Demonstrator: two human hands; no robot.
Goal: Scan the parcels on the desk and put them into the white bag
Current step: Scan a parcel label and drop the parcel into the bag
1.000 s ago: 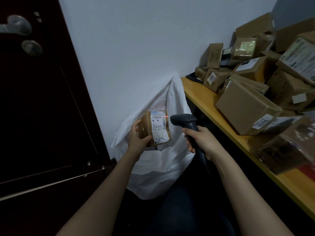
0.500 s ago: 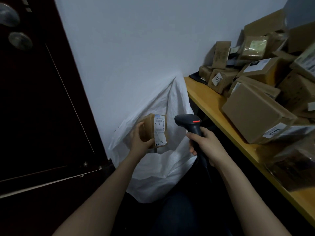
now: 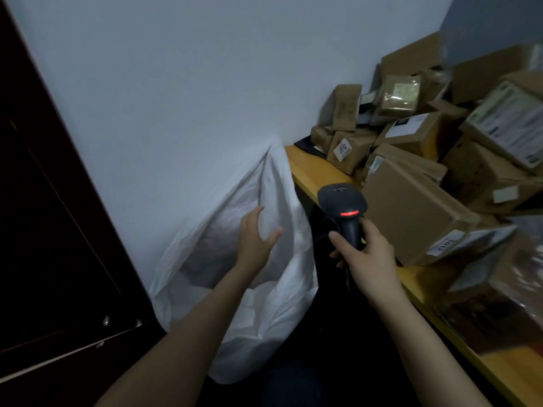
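Note:
A white bag [image 3: 273, 315] stands open on the floor against the wall, left of the desk. My left hand [image 3: 255, 239] hovers over the bag's mouth with fingers spread and holds nothing. My right hand [image 3: 363, 254] grips a dark barcode scanner [image 3: 342, 208] by its handle, a red light lit on its head. Several brown cardboard parcels [image 3: 411, 218] lie piled on the yellow desk [image 3: 311, 168] to the right. The small parcel I held before is not visible.
A dark wooden door [image 3: 44, 230] fills the left side. A pale wall rises behind the bag. Taped parcels [image 3: 496, 306] crowd the desk's near right edge. My dark-clothed knee [image 3: 293, 386] is at the bottom centre.
My left hand has let go of the small labelled parcel over the bag and is now empty and spread. The scanner has turned upward and to the right, away from the bag.

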